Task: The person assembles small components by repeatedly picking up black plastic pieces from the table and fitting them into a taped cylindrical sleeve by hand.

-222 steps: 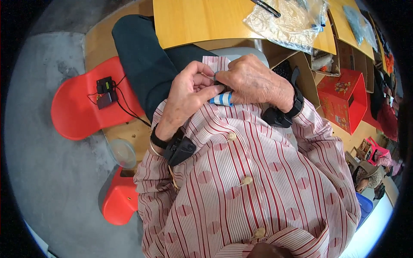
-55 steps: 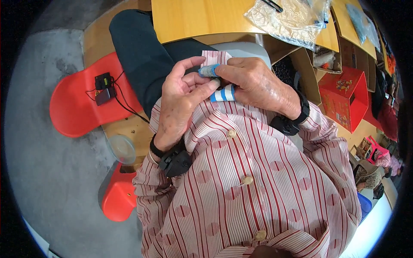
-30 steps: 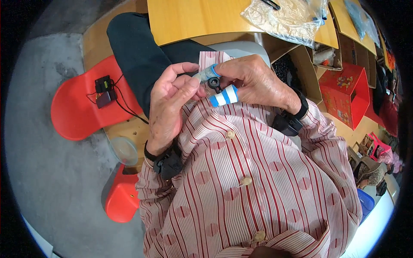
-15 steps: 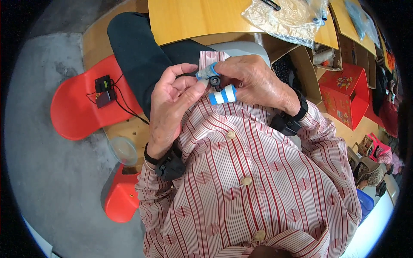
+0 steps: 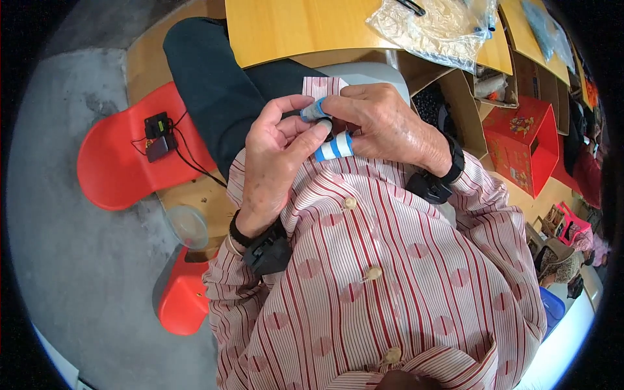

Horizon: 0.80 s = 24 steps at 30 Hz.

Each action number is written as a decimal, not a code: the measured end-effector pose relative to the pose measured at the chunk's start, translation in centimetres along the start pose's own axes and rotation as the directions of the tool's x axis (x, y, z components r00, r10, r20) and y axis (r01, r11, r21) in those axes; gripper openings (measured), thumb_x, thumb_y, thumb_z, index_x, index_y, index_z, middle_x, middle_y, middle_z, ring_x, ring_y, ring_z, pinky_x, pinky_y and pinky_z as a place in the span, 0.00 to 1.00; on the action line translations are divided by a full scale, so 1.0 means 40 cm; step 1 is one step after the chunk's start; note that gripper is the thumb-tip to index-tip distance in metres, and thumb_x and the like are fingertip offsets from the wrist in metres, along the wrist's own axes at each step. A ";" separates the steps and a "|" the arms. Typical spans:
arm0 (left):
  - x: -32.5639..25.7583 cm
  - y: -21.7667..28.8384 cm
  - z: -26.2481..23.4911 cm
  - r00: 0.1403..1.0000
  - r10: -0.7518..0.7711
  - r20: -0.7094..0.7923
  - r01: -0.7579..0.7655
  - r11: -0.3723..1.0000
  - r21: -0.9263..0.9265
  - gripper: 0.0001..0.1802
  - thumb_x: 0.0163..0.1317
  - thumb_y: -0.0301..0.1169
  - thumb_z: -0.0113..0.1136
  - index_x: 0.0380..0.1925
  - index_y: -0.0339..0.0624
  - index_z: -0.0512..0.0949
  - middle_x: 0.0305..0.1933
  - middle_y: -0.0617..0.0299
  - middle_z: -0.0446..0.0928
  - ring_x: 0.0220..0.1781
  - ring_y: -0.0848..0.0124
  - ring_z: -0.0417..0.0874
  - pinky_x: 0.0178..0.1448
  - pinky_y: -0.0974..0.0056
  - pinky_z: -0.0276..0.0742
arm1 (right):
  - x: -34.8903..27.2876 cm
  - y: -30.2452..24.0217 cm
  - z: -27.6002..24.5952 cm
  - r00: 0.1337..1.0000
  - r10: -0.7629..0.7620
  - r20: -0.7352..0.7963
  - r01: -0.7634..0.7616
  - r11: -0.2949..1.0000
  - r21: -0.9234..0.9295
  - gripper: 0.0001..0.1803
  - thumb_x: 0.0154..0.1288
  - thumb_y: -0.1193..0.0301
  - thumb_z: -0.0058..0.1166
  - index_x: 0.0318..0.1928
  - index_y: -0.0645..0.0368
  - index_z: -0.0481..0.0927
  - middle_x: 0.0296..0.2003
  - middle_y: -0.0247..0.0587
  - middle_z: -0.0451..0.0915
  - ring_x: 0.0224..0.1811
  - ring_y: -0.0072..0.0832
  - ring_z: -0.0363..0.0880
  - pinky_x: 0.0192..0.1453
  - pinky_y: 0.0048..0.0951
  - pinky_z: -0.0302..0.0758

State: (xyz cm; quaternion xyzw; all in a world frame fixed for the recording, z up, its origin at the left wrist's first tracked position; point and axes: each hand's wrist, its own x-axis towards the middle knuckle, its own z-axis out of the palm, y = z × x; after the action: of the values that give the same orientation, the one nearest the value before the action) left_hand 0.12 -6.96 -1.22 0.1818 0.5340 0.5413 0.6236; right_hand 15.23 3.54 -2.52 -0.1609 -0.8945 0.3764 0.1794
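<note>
Small black part (image 5: 329, 134) is pinched between left hand (image 5: 276, 146) and right hand (image 5: 396, 127), fingertips nearly closed; exact contact partly hidden.

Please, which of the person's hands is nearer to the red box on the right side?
Right. The right hand is to the left of the red box, with a cardboard box partly between them; the left hand is farther left, beyond the right one.

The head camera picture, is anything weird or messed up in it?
A bit odd: black boxes sit on a red chair, with cables trailing off its edge. Also, the right hand seems to wear a blue-and-white finger wrap, which is unusual beside bare fingers. I see nothing spilled or broken.
</note>
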 end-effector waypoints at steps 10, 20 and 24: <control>0.006 -0.012 -0.001 1.000 0.006 0.000 -0.006 1.000 0.021 0.19 0.57 0.19 0.59 0.48 0.29 0.67 0.33 0.57 0.78 0.34 0.77 0.79 0.38 0.75 0.75 | 0.002 -0.004 0.003 0.998 0.025 0.051 -0.029 0.997 0.065 0.15 0.46 0.73 0.61 0.35 0.63 0.72 0.22 0.47 0.75 0.28 0.47 0.77 0.31 0.43 0.72; 0.006 -0.008 0.002 0.999 0.039 -0.026 -0.039 0.999 -0.009 0.19 0.58 0.19 0.58 0.48 0.30 0.67 0.36 0.57 0.78 0.36 0.77 0.79 0.41 0.75 0.75 | 0.013 -0.029 0.003 0.995 0.095 0.024 -0.096 0.995 0.040 0.14 0.47 0.75 0.59 0.36 0.63 0.71 0.22 0.49 0.75 0.29 0.48 0.78 0.33 0.42 0.73; 0.007 -0.001 0.005 0.997 0.075 -0.030 -0.075 0.997 -0.024 0.20 0.58 0.20 0.57 0.51 0.30 0.67 0.38 0.57 0.78 0.39 0.77 0.79 0.44 0.75 0.75 | 0.012 -0.028 0.011 0.982 0.175 -0.068 -0.169 0.982 0.085 0.15 0.46 0.74 0.60 0.36 0.62 0.72 0.21 0.46 0.76 0.28 0.47 0.78 0.32 0.42 0.73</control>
State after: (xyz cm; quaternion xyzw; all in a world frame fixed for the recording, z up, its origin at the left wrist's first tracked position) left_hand 0.28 -6.67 -1.31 0.1862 0.5288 0.5735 0.5973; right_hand 14.44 2.73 -1.90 -0.2446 -0.8544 0.4190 0.1861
